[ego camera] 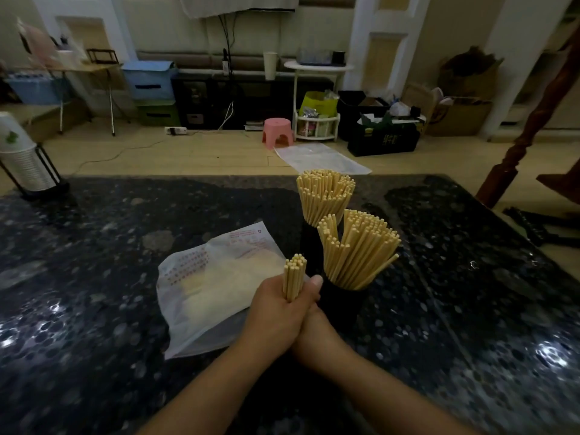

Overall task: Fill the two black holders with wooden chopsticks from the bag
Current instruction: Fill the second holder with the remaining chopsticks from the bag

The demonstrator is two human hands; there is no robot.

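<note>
My left hand grips a small bundle of wooden chopsticks upright, just left of the near black holder. That holder is packed with chopsticks that fan outward. Right behind it stands the far black holder, which is also full of chopsticks. My right hand is pressed against the underside of my left hand, and its fingers are hidden. The white plastic bag, printed in red, lies flat to the left with more chopsticks showing through it.
Everything sits on a dark speckled stone table. A stack of paper cups in a black wire stand is at the far left corner. A wooden post rises beyond the table's right edge.
</note>
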